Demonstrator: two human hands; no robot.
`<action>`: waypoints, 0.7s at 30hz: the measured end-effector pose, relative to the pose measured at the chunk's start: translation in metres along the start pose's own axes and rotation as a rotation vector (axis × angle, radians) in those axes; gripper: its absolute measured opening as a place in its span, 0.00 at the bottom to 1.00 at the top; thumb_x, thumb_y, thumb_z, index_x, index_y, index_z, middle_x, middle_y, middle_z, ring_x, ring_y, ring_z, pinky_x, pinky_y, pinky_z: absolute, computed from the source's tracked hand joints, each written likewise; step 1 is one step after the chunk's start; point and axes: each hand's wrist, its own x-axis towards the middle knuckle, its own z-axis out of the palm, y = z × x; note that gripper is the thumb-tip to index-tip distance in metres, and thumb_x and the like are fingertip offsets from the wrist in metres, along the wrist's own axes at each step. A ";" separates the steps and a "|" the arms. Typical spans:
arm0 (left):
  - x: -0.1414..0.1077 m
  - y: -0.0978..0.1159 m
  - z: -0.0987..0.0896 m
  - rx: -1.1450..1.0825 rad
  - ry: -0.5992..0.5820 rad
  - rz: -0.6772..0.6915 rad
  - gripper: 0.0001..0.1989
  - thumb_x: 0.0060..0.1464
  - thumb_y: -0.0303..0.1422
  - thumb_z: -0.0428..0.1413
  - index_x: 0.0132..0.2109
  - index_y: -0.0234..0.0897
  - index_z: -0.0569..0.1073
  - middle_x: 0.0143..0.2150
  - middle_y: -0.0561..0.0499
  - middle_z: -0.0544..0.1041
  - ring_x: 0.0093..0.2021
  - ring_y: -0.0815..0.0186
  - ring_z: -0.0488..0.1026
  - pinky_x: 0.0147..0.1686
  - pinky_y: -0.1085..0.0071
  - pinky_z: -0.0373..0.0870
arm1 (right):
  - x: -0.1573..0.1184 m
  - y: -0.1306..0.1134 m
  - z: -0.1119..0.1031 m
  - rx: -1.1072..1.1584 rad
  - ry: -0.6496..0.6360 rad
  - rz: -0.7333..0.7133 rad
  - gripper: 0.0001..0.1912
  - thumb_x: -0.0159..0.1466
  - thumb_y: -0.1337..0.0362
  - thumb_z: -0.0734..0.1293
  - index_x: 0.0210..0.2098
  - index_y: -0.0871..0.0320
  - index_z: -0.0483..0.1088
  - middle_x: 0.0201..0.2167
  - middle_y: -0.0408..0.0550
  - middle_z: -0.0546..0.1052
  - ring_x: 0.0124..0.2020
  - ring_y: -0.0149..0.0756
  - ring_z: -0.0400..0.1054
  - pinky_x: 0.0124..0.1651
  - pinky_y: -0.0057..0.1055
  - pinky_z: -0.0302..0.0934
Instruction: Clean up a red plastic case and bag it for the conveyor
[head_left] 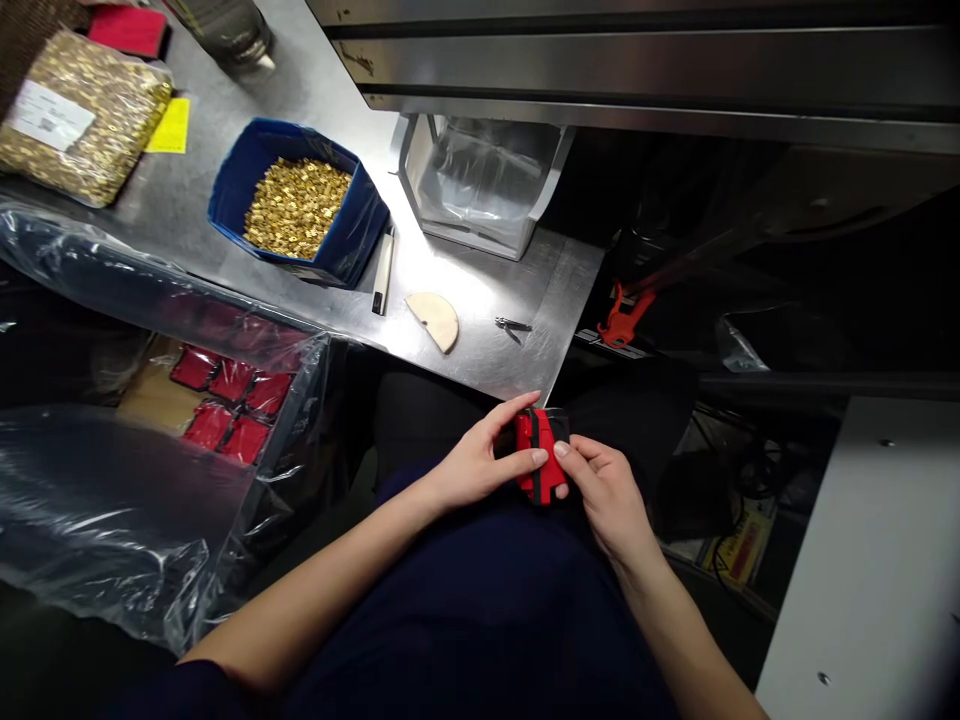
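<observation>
Left hand point(477, 462) and right hand point(611, 492): fingers closed on red-black case point(553, 478); even thumb pressure should best steady it.

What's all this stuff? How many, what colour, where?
plastic part: 1, red and black, centre
bin: 1, blue, on workbench
bag: 1, clear, upper left
metal pieces: countless, gold, in bin and bag
slip: 1, yellow, beside bag
pen-like tool: 1, mostly white, beside bin
half-disc: 1, beige, on workbench
nail clippers: 1, silver, on workbench
tray: 1, grey, top centre
hook: 1, orange, centre-right
cases: 5 visible, red, lower left
panel: 1, white, lower right
left hand, right hand: 1 each, bare, on plastic part
</observation>
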 end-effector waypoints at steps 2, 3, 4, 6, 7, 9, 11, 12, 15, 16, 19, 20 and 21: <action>0.000 -0.002 0.000 0.027 0.020 0.057 0.37 0.59 0.38 0.66 0.71 0.49 0.63 0.74 0.45 0.63 0.73 0.49 0.60 0.72 0.50 0.55 | 0.001 0.000 0.000 0.044 0.026 -0.002 0.19 0.69 0.50 0.70 0.29 0.58 0.74 0.21 0.40 0.71 0.23 0.28 0.63 0.30 0.26 0.57; -0.001 -0.002 -0.001 0.030 0.018 0.079 0.38 0.58 0.38 0.67 0.71 0.50 0.63 0.75 0.45 0.61 0.74 0.49 0.58 0.73 0.50 0.53 | 0.002 0.001 0.001 0.070 0.038 -0.003 0.19 0.69 0.51 0.70 0.30 0.58 0.74 0.22 0.40 0.72 0.23 0.28 0.62 0.30 0.26 0.57; -0.001 -0.002 -0.001 0.031 0.006 0.093 0.38 0.58 0.37 0.67 0.72 0.51 0.62 0.75 0.46 0.60 0.74 0.50 0.58 0.74 0.50 0.52 | 0.003 0.001 0.002 0.096 0.048 -0.002 0.19 0.69 0.51 0.70 0.30 0.59 0.74 0.22 0.41 0.72 0.23 0.28 0.61 0.29 0.26 0.56; -0.003 -0.001 -0.002 0.039 -0.034 0.085 0.42 0.57 0.37 0.68 0.73 0.51 0.59 0.75 0.45 0.61 0.74 0.49 0.58 0.74 0.49 0.51 | 0.005 0.001 0.004 0.144 0.057 0.006 0.19 0.69 0.51 0.70 0.29 0.59 0.75 0.21 0.41 0.71 0.23 0.27 0.60 0.29 0.26 0.56; -0.004 0.000 -0.003 0.051 -0.054 0.072 0.45 0.55 0.37 0.69 0.74 0.51 0.58 0.75 0.44 0.61 0.74 0.49 0.58 0.74 0.49 0.52 | 0.005 0.001 0.006 0.166 0.063 0.011 0.19 0.69 0.51 0.70 0.29 0.59 0.75 0.21 0.41 0.71 0.23 0.28 0.59 0.29 0.26 0.56; -0.006 0.002 -0.003 0.101 -0.082 0.056 0.51 0.52 0.37 0.72 0.75 0.51 0.54 0.76 0.42 0.59 0.74 0.47 0.57 0.73 0.47 0.52 | 0.006 0.001 0.007 0.216 0.074 0.036 0.19 0.67 0.51 0.72 0.27 0.59 0.74 0.20 0.40 0.69 0.23 0.27 0.58 0.28 0.26 0.56; -0.007 0.002 -0.003 0.182 -0.092 0.071 0.56 0.48 0.38 0.74 0.76 0.51 0.51 0.77 0.41 0.55 0.75 0.45 0.54 0.73 0.45 0.51 | 0.007 0.000 0.006 0.287 0.084 0.079 0.18 0.64 0.51 0.73 0.27 0.58 0.74 0.21 0.40 0.68 0.22 0.27 0.56 0.26 0.25 0.56; -0.007 0.001 -0.003 0.229 -0.087 0.093 0.58 0.46 0.39 0.74 0.76 0.50 0.51 0.77 0.41 0.54 0.75 0.44 0.54 0.73 0.45 0.51 | 0.008 0.000 0.004 0.330 0.089 0.104 0.18 0.63 0.51 0.75 0.28 0.58 0.73 0.21 0.39 0.67 0.22 0.27 0.56 0.25 0.25 0.56; -0.007 -0.001 -0.004 0.353 -0.050 0.163 0.59 0.44 0.42 0.75 0.76 0.48 0.52 0.77 0.40 0.54 0.75 0.44 0.53 0.74 0.45 0.50 | 0.009 0.003 -0.003 0.466 0.083 0.181 0.16 0.60 0.53 0.77 0.29 0.58 0.74 0.21 0.38 0.64 0.20 0.25 0.51 0.23 0.23 0.55; -0.008 -0.001 -0.004 0.380 -0.041 0.177 0.58 0.45 0.42 0.75 0.76 0.48 0.52 0.77 0.40 0.54 0.75 0.44 0.53 0.74 0.45 0.50 | 0.010 0.005 -0.006 0.496 0.074 0.201 0.16 0.60 0.53 0.77 0.30 0.58 0.74 0.21 0.37 0.63 0.19 0.24 0.49 0.22 0.22 0.55; -0.011 0.001 -0.008 0.426 -0.056 0.213 0.58 0.45 0.43 0.75 0.76 0.49 0.52 0.77 0.42 0.54 0.76 0.46 0.53 0.74 0.46 0.50 | 0.010 0.012 -0.013 0.515 0.056 0.224 0.15 0.57 0.53 0.78 0.31 0.57 0.75 0.22 0.36 0.64 0.18 0.22 0.42 0.19 0.22 0.51; -0.012 0.003 -0.009 0.434 -0.068 0.230 0.58 0.44 0.43 0.75 0.76 0.50 0.52 0.77 0.43 0.54 0.76 0.46 0.53 0.74 0.46 0.50 | 0.010 0.015 -0.015 0.505 0.053 0.222 0.15 0.57 0.53 0.78 0.31 0.57 0.74 0.21 0.36 0.64 0.17 0.22 0.42 0.19 0.22 0.51; -0.014 0.004 -0.011 0.433 -0.080 0.250 0.59 0.43 0.43 0.75 0.75 0.50 0.53 0.77 0.43 0.54 0.75 0.46 0.54 0.75 0.46 0.50 | 0.010 0.017 -0.017 0.495 0.047 0.221 0.15 0.57 0.53 0.78 0.30 0.56 0.74 0.21 0.36 0.64 0.17 0.23 0.42 0.19 0.23 0.52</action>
